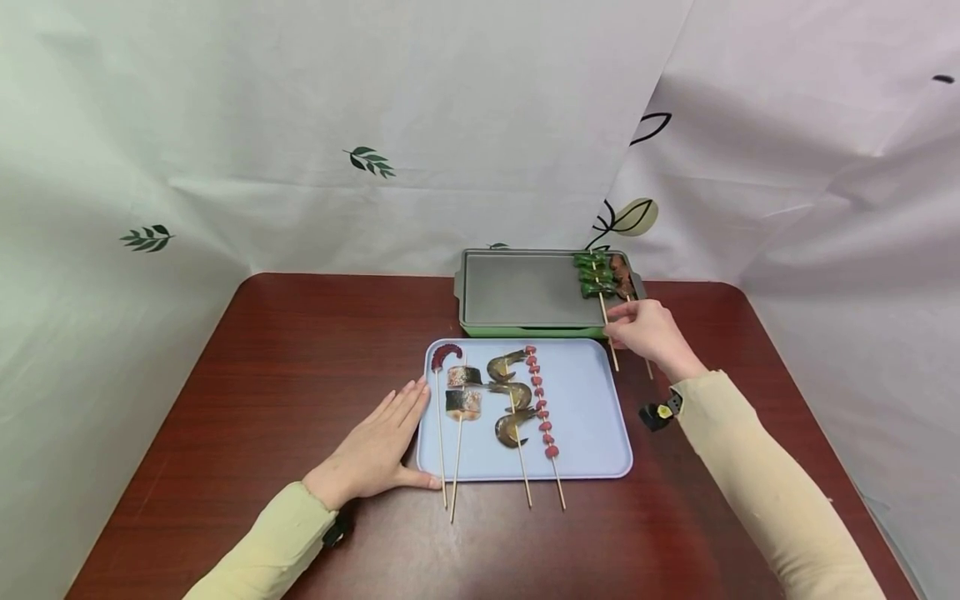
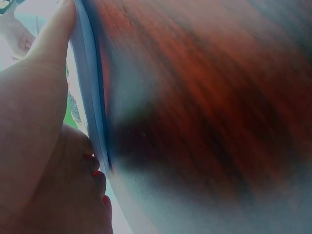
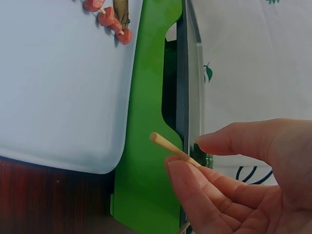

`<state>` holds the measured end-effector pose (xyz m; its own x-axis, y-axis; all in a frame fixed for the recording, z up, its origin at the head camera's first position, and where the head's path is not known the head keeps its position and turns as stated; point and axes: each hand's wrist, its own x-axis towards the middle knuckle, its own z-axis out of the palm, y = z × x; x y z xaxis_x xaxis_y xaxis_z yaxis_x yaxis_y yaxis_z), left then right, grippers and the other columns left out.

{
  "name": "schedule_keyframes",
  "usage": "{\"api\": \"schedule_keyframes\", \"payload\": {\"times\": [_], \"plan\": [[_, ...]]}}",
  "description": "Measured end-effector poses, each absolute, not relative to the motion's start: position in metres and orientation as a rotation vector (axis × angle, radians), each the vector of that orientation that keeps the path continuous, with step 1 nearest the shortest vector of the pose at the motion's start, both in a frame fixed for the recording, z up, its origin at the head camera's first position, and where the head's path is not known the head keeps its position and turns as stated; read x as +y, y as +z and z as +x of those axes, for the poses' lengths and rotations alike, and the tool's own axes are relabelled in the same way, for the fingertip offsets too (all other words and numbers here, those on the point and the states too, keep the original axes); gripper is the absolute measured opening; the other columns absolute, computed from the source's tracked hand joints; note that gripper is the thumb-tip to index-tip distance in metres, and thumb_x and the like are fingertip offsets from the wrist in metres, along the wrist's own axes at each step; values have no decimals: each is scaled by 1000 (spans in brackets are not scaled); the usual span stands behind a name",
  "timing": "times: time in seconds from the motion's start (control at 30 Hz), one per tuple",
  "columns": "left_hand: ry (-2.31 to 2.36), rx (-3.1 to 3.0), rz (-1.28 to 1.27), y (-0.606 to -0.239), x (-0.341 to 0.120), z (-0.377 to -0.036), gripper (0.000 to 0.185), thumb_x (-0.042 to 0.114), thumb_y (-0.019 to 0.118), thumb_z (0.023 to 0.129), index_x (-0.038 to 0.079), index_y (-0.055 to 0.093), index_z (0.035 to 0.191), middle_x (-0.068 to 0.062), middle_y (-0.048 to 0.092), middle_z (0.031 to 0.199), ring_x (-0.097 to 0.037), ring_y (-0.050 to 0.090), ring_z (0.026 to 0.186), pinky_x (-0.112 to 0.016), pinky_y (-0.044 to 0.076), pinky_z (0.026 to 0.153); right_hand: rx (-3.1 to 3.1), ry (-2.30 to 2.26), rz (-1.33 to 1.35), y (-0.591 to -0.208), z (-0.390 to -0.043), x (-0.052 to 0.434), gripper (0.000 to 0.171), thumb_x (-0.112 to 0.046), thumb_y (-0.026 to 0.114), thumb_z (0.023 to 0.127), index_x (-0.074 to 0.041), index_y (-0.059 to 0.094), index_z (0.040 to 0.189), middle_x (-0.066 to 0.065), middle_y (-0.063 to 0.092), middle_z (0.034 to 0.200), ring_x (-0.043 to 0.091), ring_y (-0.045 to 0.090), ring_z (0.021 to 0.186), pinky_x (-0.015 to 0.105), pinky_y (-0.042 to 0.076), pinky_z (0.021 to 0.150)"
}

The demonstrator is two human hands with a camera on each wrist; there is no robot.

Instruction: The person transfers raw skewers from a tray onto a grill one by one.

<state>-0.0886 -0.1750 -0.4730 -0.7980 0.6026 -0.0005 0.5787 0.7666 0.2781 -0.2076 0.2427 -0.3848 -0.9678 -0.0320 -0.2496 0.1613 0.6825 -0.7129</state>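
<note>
Item: your right hand [image 1: 648, 332] is pinching the green pepper skewer [image 1: 597, 279] lying on the grill [image 1: 517, 292]; your left hand [image 1: 375, 450] is resting flat, fingers straight, touching the blue tray [image 1: 592, 417].

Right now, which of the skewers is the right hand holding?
The right hand pinches the stick of the green pepper skewer lying on the grill pan. The other skewers on the blue tray are untouched.

Your head view looks down over the whole bench [image 1: 262, 375]; both wrist views sit close, sharing the tray [image 1: 592, 417] edge.
</note>
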Motion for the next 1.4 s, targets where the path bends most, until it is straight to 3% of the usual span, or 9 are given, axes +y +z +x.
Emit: {"api": "schedule_keyframes", "payload": {"times": [0.27,0.53,0.8,1.03,1.4], "plan": [[406,2863,955,-473,-175,-89,128,83,63,77,-9,24,157,-24,19,164,-37,19,151,-49,18,122,2758,-1092,44,-382,-197,244,39,-18,66,95,2,65,128,17,74,103,34,71,93,41,56,74],[402,2867,960,-473,-176,-90,127,83,63,77,-9,24,157,-24,19,165,-37,19,151,-49,18,122,2833,-1141,4,-370,-178,245,44,-27,72,95,1,66,129,18,73,111,32,68,103,49,54,86],[386,2864,962,-474,-176,-90,127,84,60,77,-9,24,157,-24,19,165,-36,19,151,-48,17,122,2854,-1171,-51,-361,-158,244,49,-38,74,95,0,69,126,15,75,109,27,72,98,36,57,76],[387,2862,962,-472,-175,-90,126,83,61,78,-9,25,157,-24,20,164,-37,20,151,-49,18,122,2849,-1186,-111,-358,-144,240,46,-34,76,93,0,71,123,12,76,106,23,74,93,26,57,73],[389,2862,960,-472,-175,-90,127,82,63,78,-9,24,157,-24,19,164,-37,20,151,-48,18,122,2832,-1198,-174,-367,-120,237,48,-37,78,91,0,71,121,11,76,103,22,74,90,25,58,70]]}}
